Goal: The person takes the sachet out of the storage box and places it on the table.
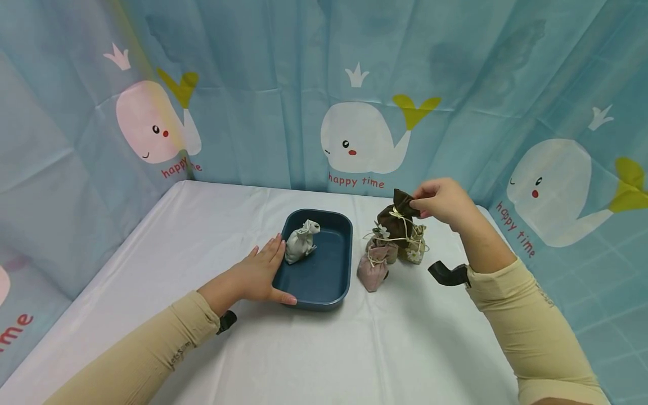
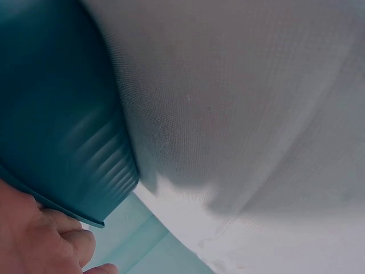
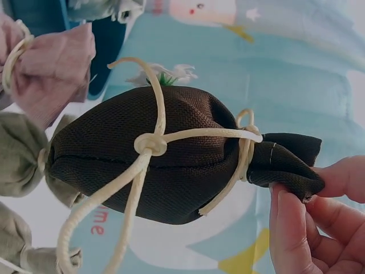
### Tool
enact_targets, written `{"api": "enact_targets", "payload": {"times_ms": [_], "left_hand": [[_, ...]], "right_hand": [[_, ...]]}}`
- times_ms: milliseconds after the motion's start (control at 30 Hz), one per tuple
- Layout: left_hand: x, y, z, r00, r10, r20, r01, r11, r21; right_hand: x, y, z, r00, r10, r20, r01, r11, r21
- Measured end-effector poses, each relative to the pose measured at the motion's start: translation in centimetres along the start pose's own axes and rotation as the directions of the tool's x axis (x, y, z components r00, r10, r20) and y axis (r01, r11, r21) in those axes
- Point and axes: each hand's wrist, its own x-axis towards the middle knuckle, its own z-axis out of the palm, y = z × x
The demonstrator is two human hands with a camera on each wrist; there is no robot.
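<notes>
My right hand (image 1: 442, 202) pinches the gathered top of a dark brown drawstring pouch (image 3: 154, 151), tied with a cream cord. That pouch hangs above a cluster: a pink pouch (image 1: 373, 270) in front, an olive-beige pouch (image 1: 416, 244) with a white flower to the right, and another partly hidden behind the pink one. My left hand (image 1: 260, 273) rests with spread, straight fingers along the left rim of a dark blue rectangular tray (image 1: 326, 284). Inside the tray, a pale grey-green pouch (image 1: 300, 243) stands at the left side.
A white cloth (image 1: 243, 354) covers the table. Behind and at both sides hangs a light blue curtain (image 1: 253, 112) printed with whales. Black wrist mounts (image 1: 448, 274) stick out from the sleeves.
</notes>
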Motion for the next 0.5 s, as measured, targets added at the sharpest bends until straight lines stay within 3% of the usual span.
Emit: {"api": "enact_targets", "payload": {"times_ms": [333,500], "left_hand": [[-0.1,0.0,0.0,1.0,-0.005,0.002,0.005,1.0,-0.009],[-0.1,0.0,0.1,1.0,-0.005,0.0,0.005,1.0,-0.01]], "right_hand": [[-1.9,1.2,-1.2,0.996,0.089,-0.014,-0.089,0.995,-0.035],[-2.7,2.5,-1.6,0.995,0.09,-0.031,-0.091,0.996,-0.013]]}}
